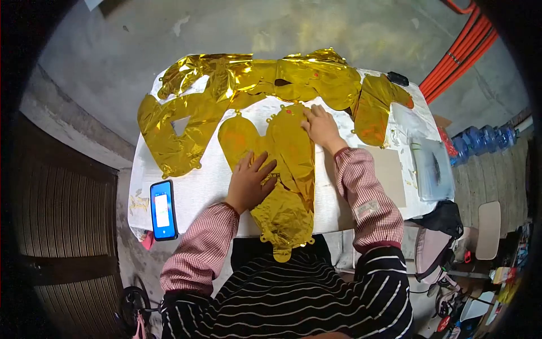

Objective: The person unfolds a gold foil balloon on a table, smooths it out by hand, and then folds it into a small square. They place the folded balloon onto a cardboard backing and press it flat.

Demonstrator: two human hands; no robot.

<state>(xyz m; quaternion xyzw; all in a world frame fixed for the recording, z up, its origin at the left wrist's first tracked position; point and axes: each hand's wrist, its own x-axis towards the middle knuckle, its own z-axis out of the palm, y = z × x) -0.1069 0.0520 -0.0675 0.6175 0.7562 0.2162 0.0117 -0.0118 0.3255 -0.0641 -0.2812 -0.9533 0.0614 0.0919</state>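
A flat gold foil balloon (291,141) lies on the white-covered table in front of me, its lower end hanging over the near edge. My left hand (251,182) rests on the balloon's left side, fingers spread. At its upper right edge is my right hand (324,129), with outstretched fingertips touching the foil near a small red mark. Small tabs stick out along the balloon's rim. More flat gold foil balloons lie beyond it: one at the left (175,133), others overlapping along the far edge (322,82), and one at the right (374,113).
A lit phone (163,210) lies at the table's left edge. On the right are a beige card (384,175), a clear plastic case (432,169) and a small black object (398,78). Orange pipes (460,51) and blue water bottles (480,141) stand beyond the table.
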